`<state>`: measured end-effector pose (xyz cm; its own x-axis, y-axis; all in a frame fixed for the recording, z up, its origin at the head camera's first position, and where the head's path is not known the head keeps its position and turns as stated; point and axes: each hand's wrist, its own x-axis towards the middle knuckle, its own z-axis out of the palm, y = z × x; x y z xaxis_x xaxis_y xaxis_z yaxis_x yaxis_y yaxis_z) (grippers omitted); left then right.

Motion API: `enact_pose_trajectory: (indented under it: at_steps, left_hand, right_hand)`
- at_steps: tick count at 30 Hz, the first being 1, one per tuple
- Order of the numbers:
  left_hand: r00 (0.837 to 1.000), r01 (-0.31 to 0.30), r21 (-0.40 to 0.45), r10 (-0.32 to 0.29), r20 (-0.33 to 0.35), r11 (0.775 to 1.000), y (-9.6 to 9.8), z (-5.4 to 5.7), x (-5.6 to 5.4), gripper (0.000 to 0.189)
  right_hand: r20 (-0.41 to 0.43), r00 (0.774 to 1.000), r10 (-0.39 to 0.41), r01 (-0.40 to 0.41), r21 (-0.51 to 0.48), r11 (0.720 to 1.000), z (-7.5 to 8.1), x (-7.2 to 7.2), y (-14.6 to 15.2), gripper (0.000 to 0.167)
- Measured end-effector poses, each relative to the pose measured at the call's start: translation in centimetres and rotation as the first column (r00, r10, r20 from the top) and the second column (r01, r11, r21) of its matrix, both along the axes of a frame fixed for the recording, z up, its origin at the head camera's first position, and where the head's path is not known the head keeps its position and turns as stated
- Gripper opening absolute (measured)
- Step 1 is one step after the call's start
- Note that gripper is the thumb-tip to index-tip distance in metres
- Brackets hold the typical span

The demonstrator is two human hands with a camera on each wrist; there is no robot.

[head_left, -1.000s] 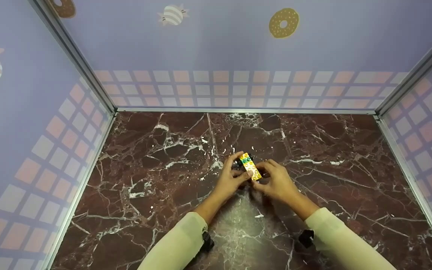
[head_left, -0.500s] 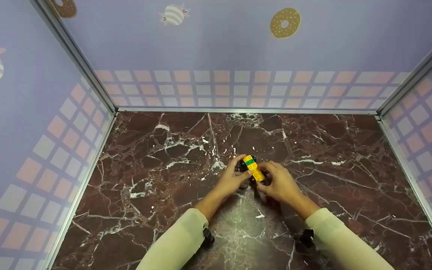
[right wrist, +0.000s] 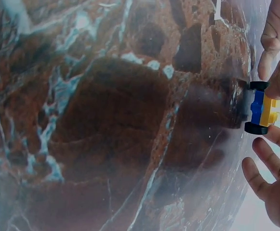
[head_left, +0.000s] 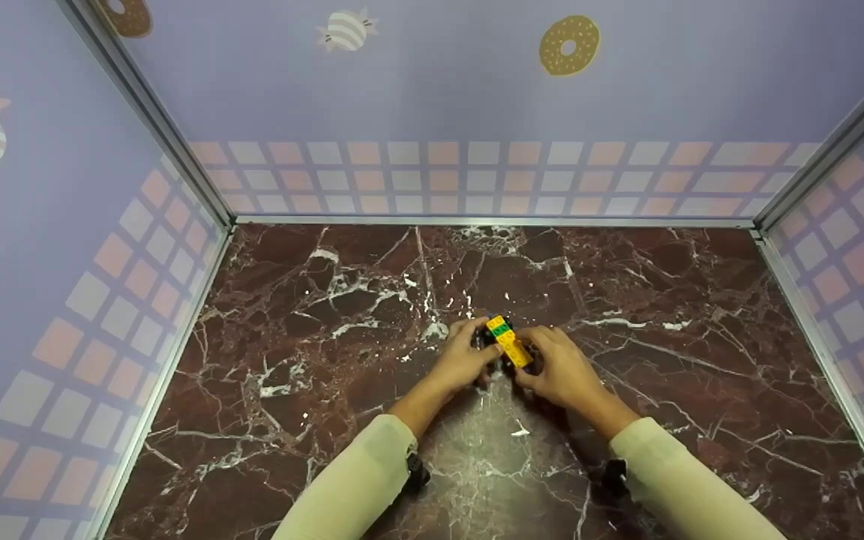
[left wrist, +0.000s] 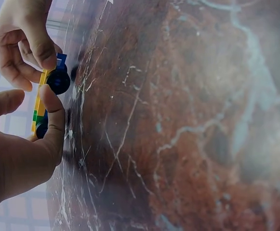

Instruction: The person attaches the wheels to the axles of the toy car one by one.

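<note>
A small toy car (head_left: 511, 345) of building bricks sits between my two hands, yellow on top with one green brick across its far end. Its blue base (right wrist: 258, 108) and black wheels (left wrist: 58, 83) show from the side in the wrist views. My left hand (head_left: 460, 364) grips the car's left side near the green brick, thumb on the near side. At the near right end, my right hand (head_left: 561, 369) holds the car between thumb and curled fingers. The car stays close over the marbled tabletop, and the fingers hide parts of its sides.
The dark red marbled tabletop (head_left: 312, 390) carries white veins. Pale purple panels with pink and white squares stand at the back (head_left: 447, 97), left and right, joined by metal edge strips (head_left: 492, 221). A dark wrist camera (head_left: 415, 474) sits by the left sleeve.
The car has shifted slightly toward me and to the right, and its top has tilted out of the bright glare. Both hands keep hold; the left fingers have drawn nearer to me.
</note>
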<state>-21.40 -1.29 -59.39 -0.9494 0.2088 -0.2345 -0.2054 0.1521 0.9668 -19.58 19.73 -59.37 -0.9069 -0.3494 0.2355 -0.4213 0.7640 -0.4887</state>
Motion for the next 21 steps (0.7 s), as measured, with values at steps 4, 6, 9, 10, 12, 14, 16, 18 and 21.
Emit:
enact_pose_trajectory:
  at_steps: [4,6,9,10,12,14,16,18,21]
  left_hand:
    - [0.998,-0.012,-0.11,0.006,-0.056,0.994,0.03,-0.03,0.02,0.067]
    - [0.996,-0.021,-0.145,0.008,-0.088,0.989,0.05,-0.05,0.03,0.067]
    - [0.995,-0.025,-0.15,0.01,-0.097,0.988,0.07,-0.02,0.09,0.067]
    - [0.995,-0.024,-0.144,0.01,-0.099,0.989,0.06,-0.02,0.11,0.066]
    - [0.995,-0.025,-0.143,0.011,-0.102,0.989,0.07,-0.04,0.09,0.066]
    - [0.994,-0.027,-0.141,0.012,-0.105,0.99,0.06,-0.14,0.04,0.066]
    - [0.994,-0.03,-0.14,0.014,-0.111,0.99,0.06,-0.28,-0.07,0.067]
    - [0.994,-0.032,-0.132,0.018,-0.104,0.991,0.04,-0.34,-0.15,0.068]
    - [0.995,-0.035,-0.127,0.023,-0.094,0.991,-0.04,-0.31,-0.14,0.068]
  right_hand:
    - [-0.017,1.0,0.023,-0.023,0.0,1.0,-0.08,0.0,-0.05,0.06]
    - [-0.024,0.999,0.032,-0.033,-0.004,0.999,-0.08,0.02,-0.08,0.06]
    - [-0.034,0.998,0.045,-0.045,-0.002,0.999,-0.07,0.07,-0.1,0.061]
    - [-0.036,0.998,0.047,-0.047,0.0,0.999,-0.08,0.08,-0.11,0.061]
    - [-0.039,0.998,0.051,-0.051,0.007,0.999,-0.1,0.12,-0.11,0.061]
    - [-0.04,0.998,0.055,-0.054,0.013,0.998,-0.13,0.12,-0.12,0.062]
    - [-0.038,0.998,0.059,-0.059,0.012,0.998,-0.16,0.1,-0.1,0.063]
    - [-0.034,0.997,0.063,-0.063,0.007,0.998,-0.16,0.06,-0.09,0.063]
    - [-0.019,0.998,0.057,-0.057,0.006,0.998,-0.12,0.08,-0.02,0.064]
